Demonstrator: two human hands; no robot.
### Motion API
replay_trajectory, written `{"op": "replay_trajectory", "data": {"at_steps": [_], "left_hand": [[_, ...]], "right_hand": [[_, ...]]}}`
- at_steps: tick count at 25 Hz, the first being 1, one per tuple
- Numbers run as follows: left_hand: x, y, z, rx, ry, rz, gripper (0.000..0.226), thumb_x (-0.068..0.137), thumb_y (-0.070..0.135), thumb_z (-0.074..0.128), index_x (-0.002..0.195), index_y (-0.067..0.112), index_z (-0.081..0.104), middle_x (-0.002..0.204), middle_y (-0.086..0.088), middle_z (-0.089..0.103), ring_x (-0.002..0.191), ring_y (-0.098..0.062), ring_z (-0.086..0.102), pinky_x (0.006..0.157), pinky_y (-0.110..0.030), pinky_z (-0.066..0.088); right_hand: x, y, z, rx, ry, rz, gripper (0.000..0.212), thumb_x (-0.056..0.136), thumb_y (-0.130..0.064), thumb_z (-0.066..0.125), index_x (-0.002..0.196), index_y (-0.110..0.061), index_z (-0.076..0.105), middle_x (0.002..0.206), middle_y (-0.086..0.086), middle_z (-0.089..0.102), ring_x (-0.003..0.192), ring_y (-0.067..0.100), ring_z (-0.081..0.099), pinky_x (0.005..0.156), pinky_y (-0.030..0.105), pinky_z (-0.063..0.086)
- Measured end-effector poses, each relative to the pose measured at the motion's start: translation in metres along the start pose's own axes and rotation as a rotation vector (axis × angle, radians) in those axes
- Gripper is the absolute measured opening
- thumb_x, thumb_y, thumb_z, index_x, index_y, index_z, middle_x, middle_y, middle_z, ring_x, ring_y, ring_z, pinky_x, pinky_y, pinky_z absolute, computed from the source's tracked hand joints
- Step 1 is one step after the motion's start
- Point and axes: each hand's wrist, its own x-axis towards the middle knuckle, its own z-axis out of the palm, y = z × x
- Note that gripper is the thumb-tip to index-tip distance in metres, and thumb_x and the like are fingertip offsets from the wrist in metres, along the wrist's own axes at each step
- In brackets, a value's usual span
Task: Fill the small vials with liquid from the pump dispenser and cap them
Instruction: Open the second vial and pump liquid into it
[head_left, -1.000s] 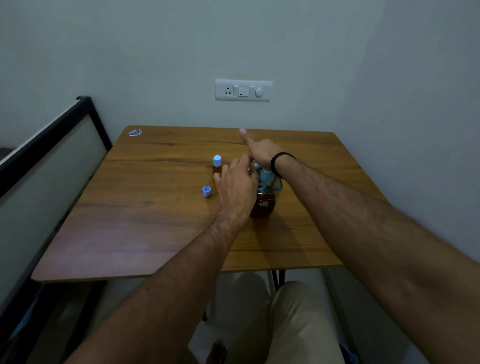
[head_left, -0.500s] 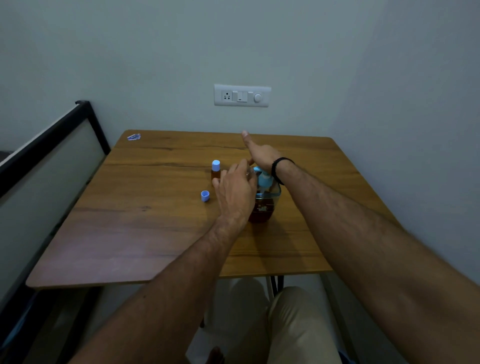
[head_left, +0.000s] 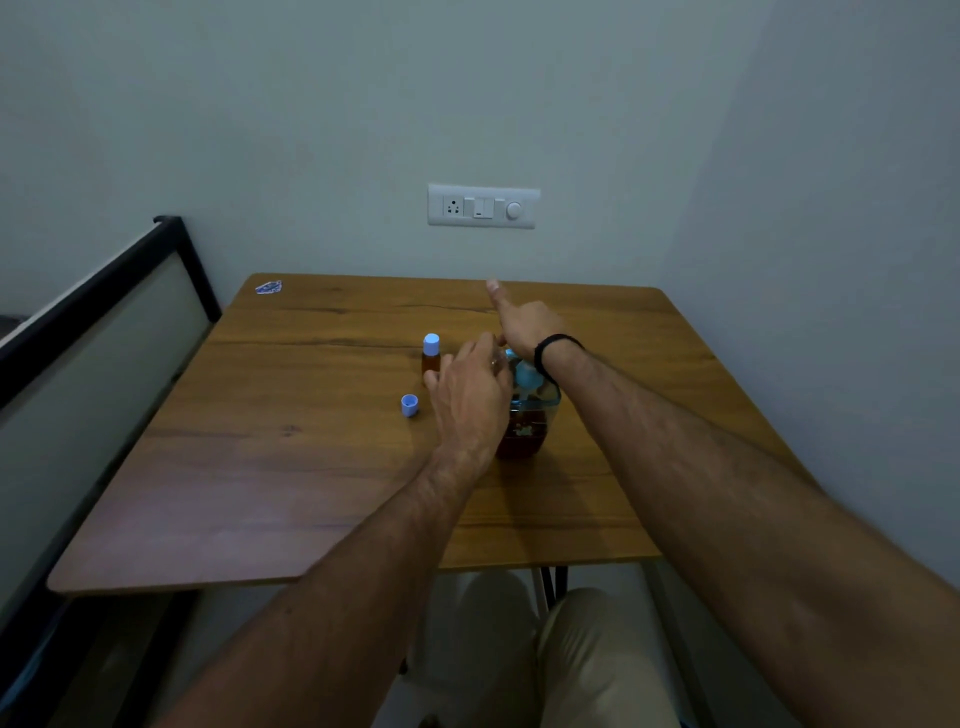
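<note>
Brown liquid half fills the pump dispenser (head_left: 524, 421); across the last second little has changed. The right hand (head_left: 522, 322) still presses its blue pump head, thumb out. The left hand (head_left: 467, 395) holds a vial at the nozzle, its fingers curled round it and hiding it. Left of those fingers stand a capped vial (head_left: 430, 356) and a loose cap (head_left: 409, 405). Filling continues.

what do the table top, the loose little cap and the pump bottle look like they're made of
Table top: wood or wood-look laminate, matte, with dark grain streaks; which one is unclear.
Loose cap: light blue plastic, smooth, opaque, lying open end up.
Pump bottle: clear plastic or glass, since dark reddish-brown liquid shows through the wall; its pump head looks like blue plastic.
</note>
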Motion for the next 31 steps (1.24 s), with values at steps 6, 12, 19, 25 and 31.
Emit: {"op": "replay_trajectory", "data": {"at_steps": [6, 12, 19, 25, 31], "left_hand": [[0.002, -0.001, 0.001, 0.009, -0.012, 0.000, 0.009, 0.099, 0.029, 0.055, 0.105, 0.024, 0.058, 0.093, 0.007, 0.061, 0.093, -0.016, 0.057, 0.095, -0.042, 0.041], [0.002, -0.001, 0.002, 0.008, 0.002, 0.000, 0.012, 0.099, 0.032, 0.056, 0.110, 0.027, 0.058, 0.095, 0.009, 0.062, 0.095, -0.013, 0.057, 0.093, -0.040, 0.042], [0.000, -0.001, 0.000, 0.005, -0.002, -0.005, 0.008, 0.100, 0.031, 0.054, 0.107, 0.028, 0.058, 0.096, 0.009, 0.062, 0.097, -0.014, 0.057, 0.093, -0.037, 0.038], [0.002, -0.001, 0.001, 0.020, -0.010, 0.007, 0.001, 0.100, 0.030, 0.054, 0.101, 0.030, 0.055, 0.097, 0.012, 0.061, 0.096, -0.012, 0.056, 0.092, -0.036, 0.039], [0.002, -0.003, 0.003, -0.010, -0.007, 0.021, 0.002, 0.099, 0.030, 0.053, 0.098, 0.030, 0.054, 0.093, 0.012, 0.059, 0.093, -0.011, 0.057, 0.093, -0.038, 0.042]], "right_hand": [[-0.002, 0.003, -0.006, 0.075, -0.064, 0.012, 0.097, 0.089, -0.087, 0.021, 0.101, -0.008, 0.077, 0.102, 0.006, 0.069, 0.088, 0.022, 0.062, 0.082, 0.039, 0.049], [-0.002, -0.002, -0.013, 0.060, -0.182, 0.028, 0.100, 0.086, -0.089, 0.020, 0.112, -0.008, 0.073, 0.108, 0.005, 0.058, 0.098, 0.025, 0.056, 0.086, 0.041, 0.042], [0.006, 0.002, -0.004, 0.026, -0.088, 0.012, 0.102, 0.082, -0.093, 0.021, 0.117, -0.014, 0.074, 0.124, 0.008, 0.067, 0.108, 0.028, 0.061, 0.093, 0.041, 0.047], [0.010, 0.006, -0.001, 0.012, -0.031, 0.009, 0.081, 0.093, -0.080, 0.030, 0.091, -0.013, 0.075, 0.108, 0.009, 0.073, 0.089, 0.026, 0.064, 0.075, 0.034, 0.044], [0.005, 0.006, -0.008, 0.101, -0.155, 0.011, 0.095, 0.089, -0.086, 0.023, 0.110, -0.009, 0.074, 0.104, 0.006, 0.063, 0.096, 0.024, 0.058, 0.084, 0.038, 0.041]]}}
